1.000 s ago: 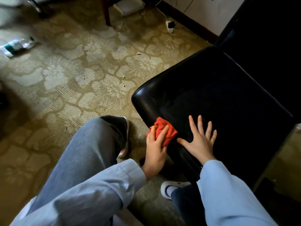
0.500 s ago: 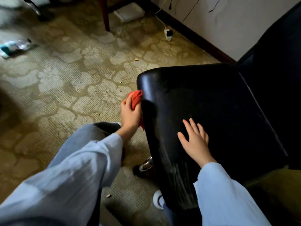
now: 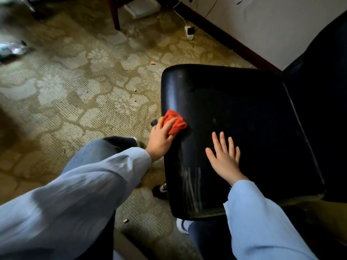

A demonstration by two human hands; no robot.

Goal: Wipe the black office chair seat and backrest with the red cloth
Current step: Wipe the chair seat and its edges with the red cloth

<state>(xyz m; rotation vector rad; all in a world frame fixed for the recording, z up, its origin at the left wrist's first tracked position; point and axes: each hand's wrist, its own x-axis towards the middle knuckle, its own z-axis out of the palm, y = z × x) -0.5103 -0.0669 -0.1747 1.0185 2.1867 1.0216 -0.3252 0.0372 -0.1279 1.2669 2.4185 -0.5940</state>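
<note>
The left hand (image 3: pixel 159 139) grips the bunched cloth (image 3: pixel 174 121), fingers curled over it, pressing it on the seat's (image 3: pixel 244 113) left edge to wipe there. The right hand (image 3: pixel 224 156) lies flat with fingers released, likely steadying the chair.

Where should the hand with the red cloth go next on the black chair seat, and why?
Probably slide the crumpled red cloth, gripped by the left hand, along the edge of the shiny black padded chair seat toward the pale streaks near the front corner. Those streaks look unwiped, and the right hand lies flat on the seat, likely steadying it.
</note>
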